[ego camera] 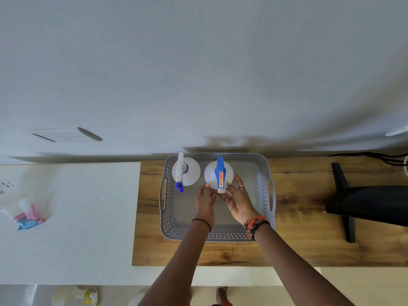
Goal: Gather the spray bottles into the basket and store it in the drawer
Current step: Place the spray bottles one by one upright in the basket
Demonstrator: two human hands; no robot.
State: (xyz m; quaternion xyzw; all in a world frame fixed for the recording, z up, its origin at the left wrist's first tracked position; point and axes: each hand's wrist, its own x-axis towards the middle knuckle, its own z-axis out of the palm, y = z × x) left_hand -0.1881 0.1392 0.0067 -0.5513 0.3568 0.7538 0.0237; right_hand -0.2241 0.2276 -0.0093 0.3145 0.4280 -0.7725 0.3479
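A: Far left, a bag [28,215] may hold more sprayers. In our basket [170,217] on the table [298,217] stand the white-headed bottle [187,173] and blue-headed bottle [219,170].
B: Our left hand [205,200] curls by it, grip unclear; our right hand [239,202] lays spread fingers [239,182] against it. We see no drawer yet.

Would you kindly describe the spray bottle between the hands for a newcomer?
On the wooden board sits a grey basket with two white spray bottles standing at its far end. Pick the right bottle, framed by the left hand and right hand. Its trigger head is blue with an orange label; the left bottle has a white head and blue nozzle.
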